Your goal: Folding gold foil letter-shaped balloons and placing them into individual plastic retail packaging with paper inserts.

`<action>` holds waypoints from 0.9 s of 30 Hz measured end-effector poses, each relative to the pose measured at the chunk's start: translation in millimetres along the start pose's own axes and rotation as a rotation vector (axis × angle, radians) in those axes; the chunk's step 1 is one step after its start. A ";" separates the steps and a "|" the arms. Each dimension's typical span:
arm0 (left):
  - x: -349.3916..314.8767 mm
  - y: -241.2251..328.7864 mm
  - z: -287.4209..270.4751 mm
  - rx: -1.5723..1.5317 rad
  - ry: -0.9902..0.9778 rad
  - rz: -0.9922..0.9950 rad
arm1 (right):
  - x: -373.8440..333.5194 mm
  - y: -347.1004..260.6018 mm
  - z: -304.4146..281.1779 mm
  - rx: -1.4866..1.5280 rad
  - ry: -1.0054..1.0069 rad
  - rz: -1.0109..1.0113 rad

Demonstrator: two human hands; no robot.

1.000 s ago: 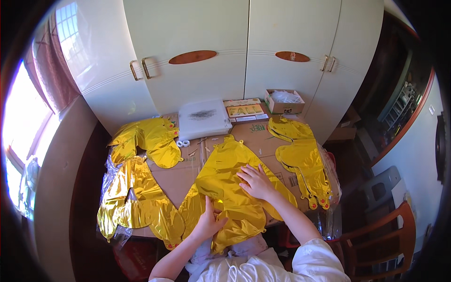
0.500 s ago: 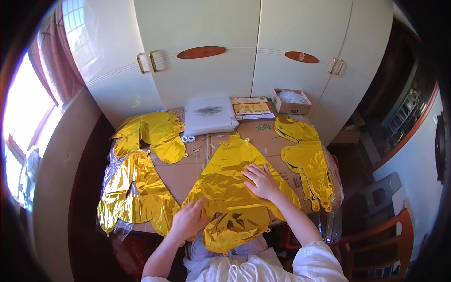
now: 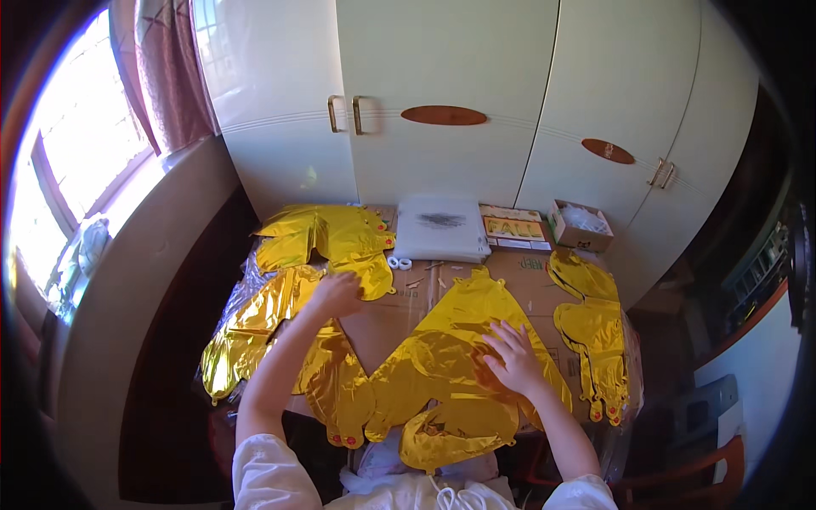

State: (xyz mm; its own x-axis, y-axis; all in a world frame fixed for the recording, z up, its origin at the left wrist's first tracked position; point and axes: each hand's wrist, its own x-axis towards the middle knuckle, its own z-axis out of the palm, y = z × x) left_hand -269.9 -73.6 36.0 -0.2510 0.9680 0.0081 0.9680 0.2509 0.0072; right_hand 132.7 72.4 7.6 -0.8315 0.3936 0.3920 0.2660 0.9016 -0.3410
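Flat, uninflated gold foil balloons lie on the cardboard-covered table. My right hand (image 3: 514, 359) rests with fingers spread on the wide triangular foil balloon (image 3: 459, 340) in front of me, whose near flap (image 3: 459, 429) hangs over the table edge. My left hand (image 3: 337, 295) is over the far end of the left foil balloon (image 3: 246, 331), beside the far-left foil balloon (image 3: 340, 242). Its fingers are bent and smeared, so a grip cannot be made out. The left balloon's near end, with red dots, lies against the middle one.
At the back are a stack of clear plastic bags (image 3: 438, 234), two white rings (image 3: 399, 264), a printed card (image 3: 514, 229) and an open box (image 3: 582, 225) of clear plastic pieces. More gold foil (image 3: 595, 327) lies on the right. A wooden chair (image 3: 705, 472) stands lower right.
My left hand has left the middle balloon's near left side and moved forward to the left balloon's far end. My right hand remains on the middle balloon. The whole view has shifted.
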 end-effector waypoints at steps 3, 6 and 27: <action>6.6 15.4 15.6 0.019 0.154 0.120 | 8.1 -8.6 2.9 -0.002 0.012 -0.068; 20.6 6.7 43.0 0.052 0.149 0.148 | 23.8 -22.9 3.2 -0.009 0.012 -0.139; -7.3 -17.1 21.8 -0.702 0.568 -0.407 | 237.5 -124.2 127.1 1.355 -0.245 0.811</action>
State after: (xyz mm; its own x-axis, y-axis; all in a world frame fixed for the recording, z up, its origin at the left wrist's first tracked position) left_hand -284.5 -84.7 14.0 -0.7064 0.6148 0.3507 0.6310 0.3226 0.7055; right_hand -159.8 31.1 34.5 -0.7822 0.5103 -0.3574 0.1577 -0.3928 -0.9060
